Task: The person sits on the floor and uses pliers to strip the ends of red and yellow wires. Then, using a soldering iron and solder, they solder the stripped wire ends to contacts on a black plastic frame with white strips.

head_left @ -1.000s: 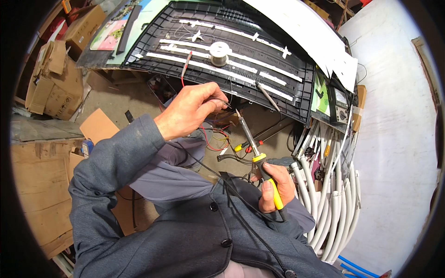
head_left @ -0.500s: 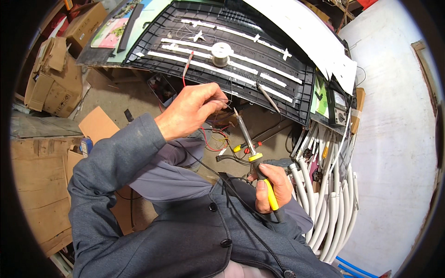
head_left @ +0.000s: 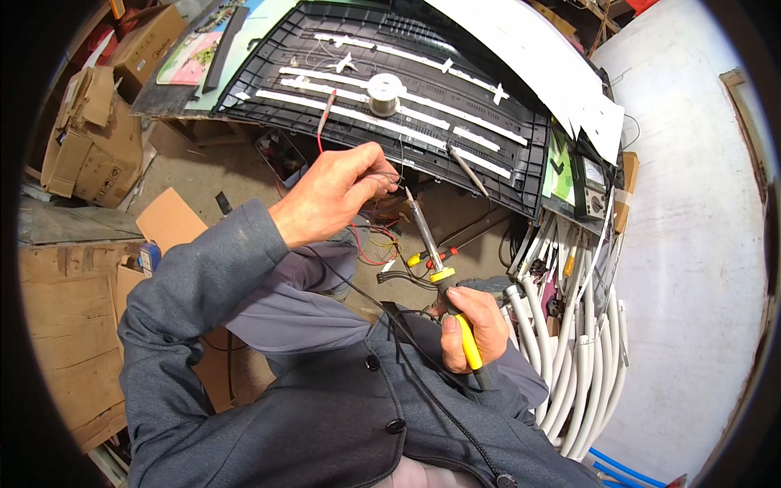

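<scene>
Daylight-bright clutter rings this workshop, with brown cartons (head_left: 102,150) to the left and a white wall (head_left: 691,244) to the right. In the middle, the left hand (head_left: 338,193) pinches a thin dark wire (head_left: 389,176) between thumb and forefinger, above the gap between knees and tabletop (head_left: 159,102). The right hand (head_left: 473,325) is wrapped around the yellow-and-black handle of a soldering iron (head_left: 425,232), its tip pointing up beside the wire's end; whether they touch, I cannot tell. To my eye, the joint wants both wrists steady, the tip laid flat on the metal, and the pinching fingers kept well back from the heat.

Just beyond, a spool of solder (head_left: 385,96) stands on a black panel (head_left: 439,85) with white strips. That panel's near edge juts toward the knuckles, so the left hand has little room forward. Lowering or drawing back seems easier, minding the black cord (head_left: 450,409) across the jacket. On the right, pale tubes (head_left: 590,382) crowd the elbow's side, so any swing there should stay small.
</scene>
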Tool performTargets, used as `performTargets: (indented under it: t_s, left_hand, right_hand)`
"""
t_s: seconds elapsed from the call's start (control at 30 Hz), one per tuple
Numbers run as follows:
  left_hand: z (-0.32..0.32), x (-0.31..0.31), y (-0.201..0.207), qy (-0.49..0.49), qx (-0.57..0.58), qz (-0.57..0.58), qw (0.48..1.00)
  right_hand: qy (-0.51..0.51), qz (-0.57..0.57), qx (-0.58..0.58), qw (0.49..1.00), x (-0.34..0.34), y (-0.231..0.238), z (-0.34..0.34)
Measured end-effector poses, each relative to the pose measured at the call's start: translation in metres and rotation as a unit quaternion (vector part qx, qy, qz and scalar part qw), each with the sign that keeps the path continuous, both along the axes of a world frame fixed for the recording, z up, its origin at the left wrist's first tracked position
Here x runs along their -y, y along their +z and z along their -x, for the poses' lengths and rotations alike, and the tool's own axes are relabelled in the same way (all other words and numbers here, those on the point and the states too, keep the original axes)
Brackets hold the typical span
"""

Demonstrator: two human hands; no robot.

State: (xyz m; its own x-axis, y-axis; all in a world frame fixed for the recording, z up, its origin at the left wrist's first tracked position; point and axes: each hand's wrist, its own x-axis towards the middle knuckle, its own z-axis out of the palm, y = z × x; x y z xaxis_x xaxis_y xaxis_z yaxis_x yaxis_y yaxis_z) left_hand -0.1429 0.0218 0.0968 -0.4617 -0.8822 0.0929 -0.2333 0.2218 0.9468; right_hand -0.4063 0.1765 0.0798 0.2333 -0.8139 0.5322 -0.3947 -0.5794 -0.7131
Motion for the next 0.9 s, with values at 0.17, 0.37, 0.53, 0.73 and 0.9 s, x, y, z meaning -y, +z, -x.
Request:
performTargets:
  t_s: [0.17, 0.37, 0.53, 0.73, 0.9]
  left_hand:
    - [0.0, -0.0008, 0.0018, -0.001, -0.001, -0.001, 1.0]
    - [-0.0011, -0.0001, 0.0026, -0.001, 0.012, 0.008, 1.0]
    - [-0.001, -0.001, 0.0029, 0.002, 0.005, 0.002, 1.0]
    - [-0.0001, -0.001, 0.0032, 0.001, 0.012, -0.004, 1.0]
    - [0.0, -0.0004, 0.0025, -0.002, 0.013, -0.006, 1.0]
  right_hand:
    - [-0.001, -0.003, 0.006, 1.0, -0.0004, -0.0007, -0.0019]
    - [-0.002, -0.001, 0.011, 1.0, -0.0015, -0.0039, -0.0024]
    - [0.001, 0.004, 0.009, 1.0, -0.0007, -0.0033, -0.0029]
    - [0.0, 0.012, 0.008, 1.0, -0.0009, -0.0049, -0.0029]
    - [-0.002, 0.013, 0.005, 1.0, -0.0011, -0.0051, -0.0027]
